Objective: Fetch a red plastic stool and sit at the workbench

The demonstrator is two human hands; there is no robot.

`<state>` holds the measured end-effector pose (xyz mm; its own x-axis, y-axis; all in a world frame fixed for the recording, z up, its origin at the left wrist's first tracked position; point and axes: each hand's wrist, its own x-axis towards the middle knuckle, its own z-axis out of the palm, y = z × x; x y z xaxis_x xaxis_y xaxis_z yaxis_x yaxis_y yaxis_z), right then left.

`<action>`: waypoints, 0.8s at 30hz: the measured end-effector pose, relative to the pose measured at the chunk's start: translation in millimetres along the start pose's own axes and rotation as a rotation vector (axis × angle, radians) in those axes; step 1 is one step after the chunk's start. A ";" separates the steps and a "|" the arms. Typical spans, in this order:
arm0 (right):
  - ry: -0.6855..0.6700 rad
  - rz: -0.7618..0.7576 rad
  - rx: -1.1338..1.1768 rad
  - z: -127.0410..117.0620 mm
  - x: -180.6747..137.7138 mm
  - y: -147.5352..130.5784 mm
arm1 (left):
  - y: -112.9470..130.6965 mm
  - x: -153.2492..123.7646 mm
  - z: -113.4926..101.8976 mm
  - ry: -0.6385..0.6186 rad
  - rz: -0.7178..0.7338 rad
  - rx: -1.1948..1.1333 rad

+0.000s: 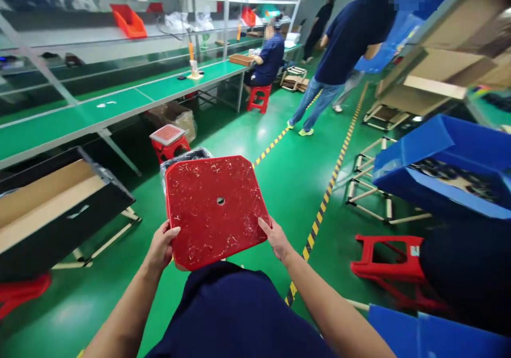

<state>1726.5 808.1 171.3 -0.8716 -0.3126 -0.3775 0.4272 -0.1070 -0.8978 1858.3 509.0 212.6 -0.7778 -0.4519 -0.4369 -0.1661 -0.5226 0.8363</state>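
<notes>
In front of my body I hold a red plastic stool (215,219), its square seat facing up at me. The seat is scuffed with pale marks and has a small round hole at its centre; its legs are hidden below. My left hand (163,245) is closed on the left edge, thumb on top. On the right edge my right hand (274,235) grips the same way. A dark item in clear plastic wrap (187,157) shows past the seat's far edge; whether it touches the stool I cannot tell.
A long green workbench (131,97) runs along the left, with another red stool (170,140) beside it. A dark bin (72,225) stands near left. Blue bins (435,150) and a red stool (387,262) are at right. One person (343,44) stands ahead; another (271,55) sits.
</notes>
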 end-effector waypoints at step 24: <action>0.126 -0.148 -0.085 -229.8 447.8 -277.4 | 45.2 459.9 431.0 -0.086 -0.146 0.016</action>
<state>1162.4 914.7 199.2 -0.9488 -0.1786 -0.2605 0.2750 -0.0617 -0.9595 1231.8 589.2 192.3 -0.7936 -0.3084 -0.5244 -0.2898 -0.5663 0.7716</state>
